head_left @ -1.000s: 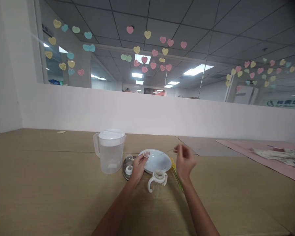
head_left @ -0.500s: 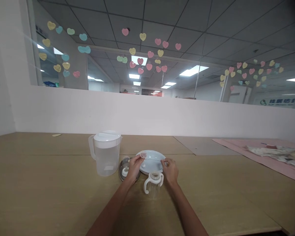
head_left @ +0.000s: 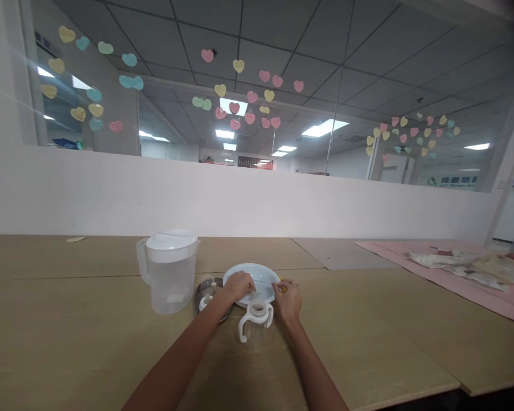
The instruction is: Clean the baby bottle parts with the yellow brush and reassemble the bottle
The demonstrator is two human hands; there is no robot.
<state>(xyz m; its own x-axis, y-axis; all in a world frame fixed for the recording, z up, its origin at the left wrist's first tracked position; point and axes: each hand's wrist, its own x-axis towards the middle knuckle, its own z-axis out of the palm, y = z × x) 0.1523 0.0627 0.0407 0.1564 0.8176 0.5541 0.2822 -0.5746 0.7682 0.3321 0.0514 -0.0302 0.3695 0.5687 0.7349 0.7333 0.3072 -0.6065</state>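
A white round basin [head_left: 263,273] stands on the table between my hands. My left hand [head_left: 240,286] reaches over its left side, fingers bent down into it; whatever they pinch is too small to name. At the right rim, my right hand [head_left: 288,298] has its fingertips closed on a thin, dark, string-like piece that stretches over the basin, and something yellow shows by the fingers. Just in front stands a clear bottle with a white two-handled collar [head_left: 257,319], its top open. Left of the basin, a round metal tray [head_left: 225,315] holds small clear and white parts.
A lidded translucent pitcher [head_left: 171,279] stands left of the tray. Far right, a pink cloth [head_left: 437,279] has crumpled pale items on it. A low white wall [head_left: 240,205] with glass above runs behind the table.
My left hand has moved down and over the basin, and the clear round piece it held is no longer visible. The whole view has shifted, with things now further left.
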